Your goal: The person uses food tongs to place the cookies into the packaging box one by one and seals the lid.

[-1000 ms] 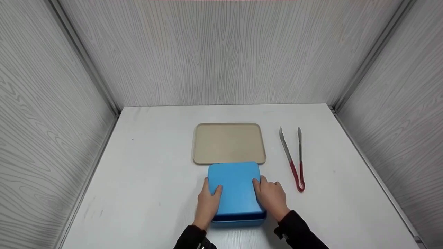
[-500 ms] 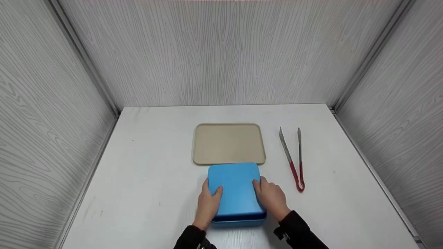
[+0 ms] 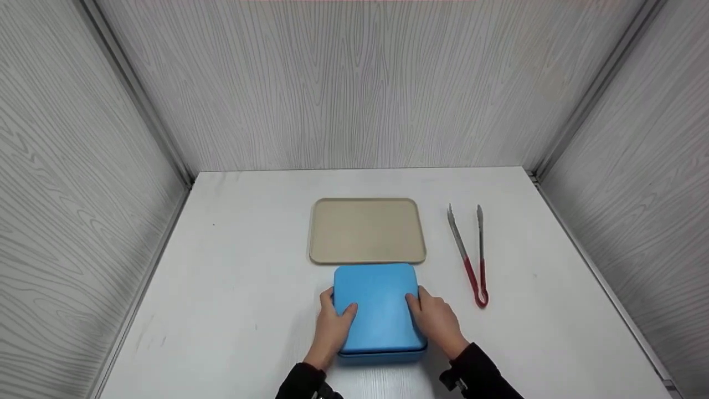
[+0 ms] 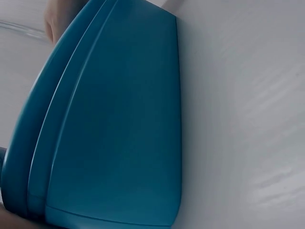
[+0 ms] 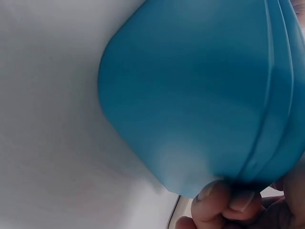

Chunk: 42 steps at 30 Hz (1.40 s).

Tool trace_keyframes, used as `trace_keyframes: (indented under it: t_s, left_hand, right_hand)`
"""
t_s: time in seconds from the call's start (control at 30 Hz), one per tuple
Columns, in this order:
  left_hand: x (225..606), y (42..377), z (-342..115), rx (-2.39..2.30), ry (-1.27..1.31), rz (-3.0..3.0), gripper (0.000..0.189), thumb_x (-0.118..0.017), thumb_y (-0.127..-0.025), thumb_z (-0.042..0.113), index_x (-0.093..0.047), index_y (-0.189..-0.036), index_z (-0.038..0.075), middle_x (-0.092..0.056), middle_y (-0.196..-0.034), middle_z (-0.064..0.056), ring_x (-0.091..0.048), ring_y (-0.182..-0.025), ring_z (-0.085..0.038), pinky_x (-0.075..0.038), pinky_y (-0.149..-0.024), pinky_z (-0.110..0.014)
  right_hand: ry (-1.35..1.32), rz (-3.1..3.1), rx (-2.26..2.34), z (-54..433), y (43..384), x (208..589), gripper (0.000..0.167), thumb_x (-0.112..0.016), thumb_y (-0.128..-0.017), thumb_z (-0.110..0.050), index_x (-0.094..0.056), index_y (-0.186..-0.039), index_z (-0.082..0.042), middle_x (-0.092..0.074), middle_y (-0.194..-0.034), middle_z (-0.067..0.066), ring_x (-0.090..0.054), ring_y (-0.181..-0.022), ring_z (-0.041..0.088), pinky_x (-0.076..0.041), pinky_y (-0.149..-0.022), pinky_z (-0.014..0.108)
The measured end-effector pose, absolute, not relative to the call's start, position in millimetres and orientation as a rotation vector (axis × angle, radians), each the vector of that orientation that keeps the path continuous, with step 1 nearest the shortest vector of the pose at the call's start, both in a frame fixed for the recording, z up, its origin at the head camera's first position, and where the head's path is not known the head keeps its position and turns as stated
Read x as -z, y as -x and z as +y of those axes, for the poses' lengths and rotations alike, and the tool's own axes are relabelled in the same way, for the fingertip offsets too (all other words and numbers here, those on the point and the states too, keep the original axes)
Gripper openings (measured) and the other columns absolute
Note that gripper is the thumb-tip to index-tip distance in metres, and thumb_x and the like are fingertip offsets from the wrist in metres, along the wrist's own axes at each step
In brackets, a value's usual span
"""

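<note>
A blue box stands on the white table in the head view, its blue lid lying over it. Only a thin dark line shows between the two at the near edge. My left hand grips the lid's left side, thumb on top. On the other side my right hand holds the lid's right edge, thumb also on top. In the right wrist view, curled fingers touch the rim. The left wrist view shows the box wall and the overhanging lid. The box's inside is hidden.
A beige tray lies flat just beyond the box. Tongs with red handles lie spread to the right of the tray. Grey wood-grain walls bound the table at the back and both sides.
The lid has come down slightly at its far edge and shifted toward me, and the dark gap at its near edge has narrowed. Both hands have moved with it. Tray and tongs stay put.
</note>
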<state>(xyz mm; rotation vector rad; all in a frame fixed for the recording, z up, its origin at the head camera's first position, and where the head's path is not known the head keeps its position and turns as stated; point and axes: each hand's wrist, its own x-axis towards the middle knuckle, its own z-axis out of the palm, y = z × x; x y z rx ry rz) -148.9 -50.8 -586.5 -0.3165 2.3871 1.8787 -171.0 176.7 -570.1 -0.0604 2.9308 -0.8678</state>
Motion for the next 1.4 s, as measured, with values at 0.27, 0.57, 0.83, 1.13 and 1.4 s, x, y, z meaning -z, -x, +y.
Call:
trace_keyframes:
  t_s: [0.27, 0.57, 0.83, 1.13, 1.4]
  left_hand:
    - [589, 149, -56, -1.858, 0.292, 2.269, 0.083, -0.062, -0.100, 0.019, -0.010, -0.163, 0.002, -0.013, -0.168, -0.027, -0.013, -0.155, -0.044, -0.014, -0.125, -0.061]
    - [592, 149, -54, -1.881, 0.302, 2.297, 0.077, -0.055, -0.105, 0.022, -0.009, -0.163, 0.002, -0.012, -0.168, -0.025, -0.012, -0.155, -0.042, -0.014, -0.125, -0.059]
    - [589, 151, -50, -1.845, 0.291, 2.366, 0.074, -0.052, -0.107, 0.021, -0.009, -0.162, -0.002, -0.013, -0.168, -0.026, -0.012, -0.155, -0.042, -0.014, -0.125, -0.058]
    - [592, 152, -52, -1.852, 0.236, 2.414, 0.069, -0.048, -0.108, 0.018, -0.011, -0.161, -0.006, -0.013, -0.167, -0.029, -0.013, -0.154, -0.044, -0.014, -0.125, -0.058]
    - [588, 155, -56, -1.821, 0.220, 2.402, 0.067, -0.044, -0.109, 0.019, -0.010, -0.162, -0.005, -0.012, -0.168, -0.027, -0.011, -0.155, -0.042, -0.012, -0.126, -0.057]
  right_hand:
    - [0.137, 2.930, 0.979, 178, 162, 572, 0.046, -0.051, -0.108, -0.028, -0.056, -0.135, 0.009, -0.069, -0.114, 0.031, -0.071, -0.099, 0.038, -0.057, -0.081, 0.054]
    - [0.123, 2.932, 1.010, 174, 160, 575, 0.051, -0.047, -0.110, -0.029, -0.050, -0.143, 0.010, -0.067, -0.121, 0.033, -0.070, -0.105, 0.043, -0.057, -0.086, 0.056]
    - [0.100, 2.911, 1.092, 174, 161, 579, 0.048, -0.046, -0.110, -0.027, -0.051, -0.142, 0.009, -0.065, -0.127, 0.032, -0.066, -0.114, 0.043, -0.054, -0.094, 0.057]
    - [0.089, 2.907, 1.058, 174, 163, 581, 0.049, -0.044, -0.111, -0.029, -0.051, -0.141, 0.010, -0.063, -0.130, 0.031, -0.065, -0.117, 0.043, -0.053, -0.096, 0.057]
    - [0.062, 2.900, 1.080, 181, 166, 579, 0.056, -0.042, -0.111, -0.037, -0.052, -0.144, 0.007, -0.062, -0.135, 0.029, -0.062, -0.122, 0.042, -0.051, -0.102, 0.057]
